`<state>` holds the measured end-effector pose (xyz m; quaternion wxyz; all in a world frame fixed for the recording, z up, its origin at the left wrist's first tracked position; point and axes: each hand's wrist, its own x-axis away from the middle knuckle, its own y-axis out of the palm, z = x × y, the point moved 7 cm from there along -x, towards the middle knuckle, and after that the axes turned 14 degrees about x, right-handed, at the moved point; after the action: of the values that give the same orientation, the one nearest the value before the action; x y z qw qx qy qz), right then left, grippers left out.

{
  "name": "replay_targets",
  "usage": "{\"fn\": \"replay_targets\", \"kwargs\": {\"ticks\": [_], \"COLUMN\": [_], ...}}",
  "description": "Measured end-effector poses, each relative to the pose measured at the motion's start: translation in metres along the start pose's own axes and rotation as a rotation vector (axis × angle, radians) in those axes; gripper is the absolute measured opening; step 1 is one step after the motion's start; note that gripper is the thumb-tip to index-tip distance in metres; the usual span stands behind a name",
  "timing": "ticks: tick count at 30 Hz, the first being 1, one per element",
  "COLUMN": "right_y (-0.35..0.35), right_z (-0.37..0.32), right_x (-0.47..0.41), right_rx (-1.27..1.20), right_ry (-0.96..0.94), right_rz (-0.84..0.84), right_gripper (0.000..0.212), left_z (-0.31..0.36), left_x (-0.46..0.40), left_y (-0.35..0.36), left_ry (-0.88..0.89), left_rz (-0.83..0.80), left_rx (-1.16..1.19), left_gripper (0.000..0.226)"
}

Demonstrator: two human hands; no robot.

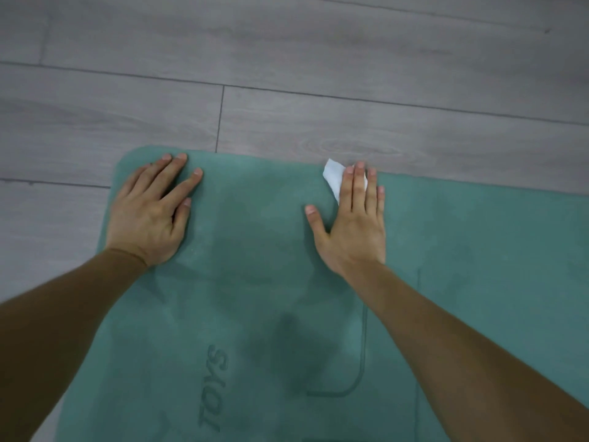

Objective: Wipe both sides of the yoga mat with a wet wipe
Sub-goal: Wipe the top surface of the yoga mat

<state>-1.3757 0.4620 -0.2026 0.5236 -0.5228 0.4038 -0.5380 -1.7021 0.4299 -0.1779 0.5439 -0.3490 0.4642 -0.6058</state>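
Grey plank floor (318, 74) carries the green yoga mat (255, 282), where the flat left hand (149, 215) braces its far corner and the flat right hand (353, 218) presses the wet wipe (333, 175) at the far edge, so it may slide onto dirty floor.

You are indoors, most likely in a home or a small exercise room, though the view is too narrow to say which. What tells you so is the floor (287, 59): grey wood-look planks with printed grain and thin dark seams, filling the picture from nine o'clock through twelve to three. Laid flat on it, from the centre down to six o'clock, is a teal yoga mat (255, 266) with a rounded corner at ten o'clock, embossed guide lines and the word TOYS pressed into its surface near seven o'clock. No walls or furniture show.
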Motion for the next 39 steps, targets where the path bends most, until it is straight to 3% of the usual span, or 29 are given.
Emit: {"fn": "replay_targets", "kwargs": {"ticks": [5,8,12,19,23,27,29,33,35,39], "right_y": [-0.002,-0.001,-0.001,-0.005,-0.009,-0.007,-0.007,0.004,0.0,-0.021], "right_z": [-0.003,-0.001,-0.003,0.0,-0.003,-0.024,-0.001,0.079,0.05,-0.094], "right_x": [-0.001,-0.002,-0.003,-0.004,0.008,0.017,0.021,0.036,0.028,-0.003], "right_rx": [-0.018,-0.029,-0.035,0.006,-0.016,-0.066,-0.056,-0.028,-0.045,-0.098], "right_ry": [-0.027,-0.018,-0.026,-0.043,-0.182,-0.232,-0.298,-0.049,-0.004,-0.403], "right_rz": [0.017,0.053,0.096,0.124,0.185,0.143,0.138,0.066,0.07,0.098], "right_gripper": [0.097,0.098,0.094,0.088,0.079,0.085,0.082,0.082,0.086,0.084], "left_z": [0.039,0.103,0.156,0.152,0.15,0.15,0.148,0.15,0.149,0.148], "left_x": [0.001,0.032,0.072,0.088,0.087,0.088,0.088,0.086,0.086,0.088], "left_y": [-0.014,-0.008,0.036,0.05,0.05,0.051,0.05,0.051,0.052,0.053], "left_ry": [-0.236,-0.202,-0.185,-0.17,-0.153,-0.165,-0.164,-0.174,-0.178,-0.171], "left_rz": [0.005,0.06,0.005,0.084,0.105,0.098,0.098,0.086,0.076,0.079], "left_rx": [-0.037,0.006,0.038,0.106,0.126,0.128,0.138,0.145,0.136,0.116], "left_gripper": [0.051,0.055,0.064,0.063,0.063,0.063,0.063,0.064,0.064,0.06]}}
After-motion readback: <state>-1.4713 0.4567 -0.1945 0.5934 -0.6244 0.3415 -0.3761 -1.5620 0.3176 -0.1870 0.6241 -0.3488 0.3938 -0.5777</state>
